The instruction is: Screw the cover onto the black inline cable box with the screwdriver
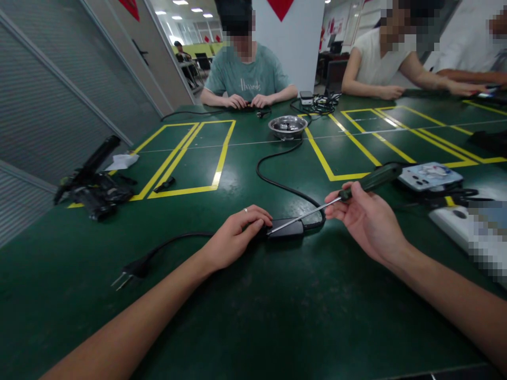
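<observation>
On the green table lies a black power adapter (291,228). A cord leaves its left side toward a two-pin plug (132,270), and another cable (277,181) loops away from its right end toward the back. My left hand (233,237), with a ring on one finger, grips the adapter's left end and hides that part. Between the fingers of my right hand (368,219) is a screwdriver (378,178) with a dark green handle. Its long metal shaft slants down to the left across the adapter, and the tip is at the adapter's surface beside my left fingertips.
Behind the adapter stands a metal bowl (288,127) with small dark items inside. Black parts (99,192) lie at the left, and a small black piece (164,184) sits by yellow tape. At right are a patterned phone-like object (430,176) and a white device (461,227). Co-workers sit opposite.
</observation>
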{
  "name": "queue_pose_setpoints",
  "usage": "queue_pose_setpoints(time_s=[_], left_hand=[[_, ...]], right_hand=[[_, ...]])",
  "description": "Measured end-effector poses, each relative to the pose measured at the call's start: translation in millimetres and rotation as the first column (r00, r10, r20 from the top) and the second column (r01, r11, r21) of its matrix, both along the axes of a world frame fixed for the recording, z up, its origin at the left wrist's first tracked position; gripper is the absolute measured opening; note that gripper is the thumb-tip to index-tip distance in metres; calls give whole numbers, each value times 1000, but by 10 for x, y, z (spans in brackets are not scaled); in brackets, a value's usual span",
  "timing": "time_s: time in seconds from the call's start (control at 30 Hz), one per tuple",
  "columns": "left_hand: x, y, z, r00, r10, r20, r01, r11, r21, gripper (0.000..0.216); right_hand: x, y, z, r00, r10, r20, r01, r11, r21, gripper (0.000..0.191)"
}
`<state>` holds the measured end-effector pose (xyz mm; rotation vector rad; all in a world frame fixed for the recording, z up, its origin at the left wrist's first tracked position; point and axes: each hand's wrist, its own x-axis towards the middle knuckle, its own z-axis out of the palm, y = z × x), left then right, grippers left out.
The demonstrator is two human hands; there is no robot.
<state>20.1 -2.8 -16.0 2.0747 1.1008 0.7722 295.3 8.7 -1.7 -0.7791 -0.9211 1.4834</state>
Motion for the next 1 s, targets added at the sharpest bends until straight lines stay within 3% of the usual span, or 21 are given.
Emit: queue_pose_setpoints(time_s=[0.43, 0.67, 1.0], left_hand=[[-20, -8, 33, 1000, -24, 16, 25, 998, -64, 30], [7, -17, 51, 999, -12, -43, 9, 998, -61, 16], [3, -15, 55, 998, -23, -59, 16, 994, -111, 14]], right_hand=[[1, 16, -39, 1000, -6, 6, 6, 1000, -9, 18], [-12, 0, -22, 1000, -21, -15, 21, 1000, -6, 16], [36, 37, -17, 997, -74, -18, 74, 997, 1, 14]])
